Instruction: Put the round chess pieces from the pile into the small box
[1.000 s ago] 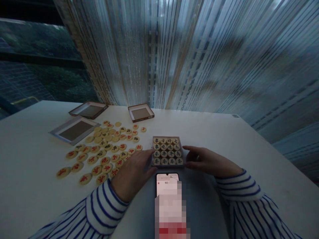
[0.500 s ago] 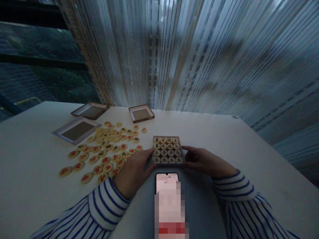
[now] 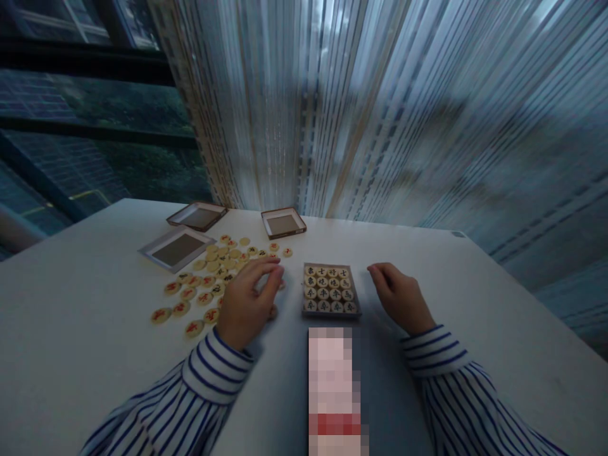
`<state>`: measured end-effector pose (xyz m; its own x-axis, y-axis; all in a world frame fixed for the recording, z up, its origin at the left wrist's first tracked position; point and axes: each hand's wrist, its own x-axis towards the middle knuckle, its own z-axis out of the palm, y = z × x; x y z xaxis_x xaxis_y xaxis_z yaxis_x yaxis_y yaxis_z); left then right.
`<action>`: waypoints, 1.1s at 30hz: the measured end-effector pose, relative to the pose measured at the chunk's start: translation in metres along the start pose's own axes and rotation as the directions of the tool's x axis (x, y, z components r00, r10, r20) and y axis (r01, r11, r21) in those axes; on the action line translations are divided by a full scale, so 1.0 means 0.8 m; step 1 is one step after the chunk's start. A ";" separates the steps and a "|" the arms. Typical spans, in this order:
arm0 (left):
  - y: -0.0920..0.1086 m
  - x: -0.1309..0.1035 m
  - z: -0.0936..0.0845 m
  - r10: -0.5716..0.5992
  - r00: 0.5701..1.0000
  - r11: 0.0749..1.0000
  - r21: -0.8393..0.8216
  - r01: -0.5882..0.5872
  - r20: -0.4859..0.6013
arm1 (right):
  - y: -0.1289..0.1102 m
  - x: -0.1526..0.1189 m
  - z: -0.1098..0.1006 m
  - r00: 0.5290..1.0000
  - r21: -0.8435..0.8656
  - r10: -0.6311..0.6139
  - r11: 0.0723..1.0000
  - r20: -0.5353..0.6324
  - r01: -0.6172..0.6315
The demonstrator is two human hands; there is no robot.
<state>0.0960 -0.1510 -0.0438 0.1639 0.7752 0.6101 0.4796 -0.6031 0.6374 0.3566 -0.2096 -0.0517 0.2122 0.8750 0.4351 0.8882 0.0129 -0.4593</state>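
Observation:
A small brown box [image 3: 304,297] holds rows of round wooden chess pieces with black characters. It stands on the white table [image 3: 71,329], between my hands. My left hand [image 3: 247,303] lies over the loose pieces [image 3: 190,294] to the left of the box. Its fingers are bent, with the tips close together near the box's left edge; whether they pinch a piece is hidden. My right hand [image 3: 401,296] rests on the table to the right of the box, relaxed, holding nothing and not touching the box.
A phone [image 3: 335,380] lies on the table just in front of the box. A grey-rimmed lid [image 3: 178,248] and two brown trays [image 3: 197,215] [image 3: 284,223] sit behind the loose pieces. A striped curtain hangs along the table's far edge.
Both hands have let go of the box's sides. My left hand moved left onto the loose pieces, and my right hand drew back to the right. The view shifted left.

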 end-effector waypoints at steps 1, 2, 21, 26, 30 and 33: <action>-0.002 0.002 -0.005 -0.036 0.999 0.999 -0.017 0.036 -0.024 | -0.001 -0.001 0.002 1.000 -0.001 -0.011 1.000 0.010 0.011; -0.004 0.003 -0.010 -0.077 0.996 0.996 -0.035 0.076 -0.037 | -0.002 -0.001 0.003 1.000 0.003 -0.026 1.000 0.018 0.026; -0.056 -0.082 -0.103 0.089 0.991 0.940 0.337 -0.052 -0.095 | -0.003 -0.004 0.016 0.924 -0.057 -0.352 0.936 -0.148 0.347; -0.071 -0.102 -0.099 0.237 0.967 0.890 0.420 -0.177 -0.095 | -0.004 -0.005 0.020 0.919 -0.074 -0.373 0.927 -0.126 0.367; -0.074 -0.100 -0.097 0.231 0.973 0.868 0.457 -0.194 -0.025 | -0.010 -0.008 0.022 0.913 -0.065 -0.394 0.919 -0.102 0.389; -0.077 -0.099 -0.096 0.236 0.971 0.856 0.469 -0.218 0.021 | -0.017 -0.011 0.025 0.911 -0.036 -0.406 0.914 -0.074 0.404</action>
<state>-0.0127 -0.1895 -0.0953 0.2906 0.6144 0.7335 0.7791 -0.5970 0.1914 0.3347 -0.2076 -0.0643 -0.1368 0.7562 0.6399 0.9124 0.3478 -0.2160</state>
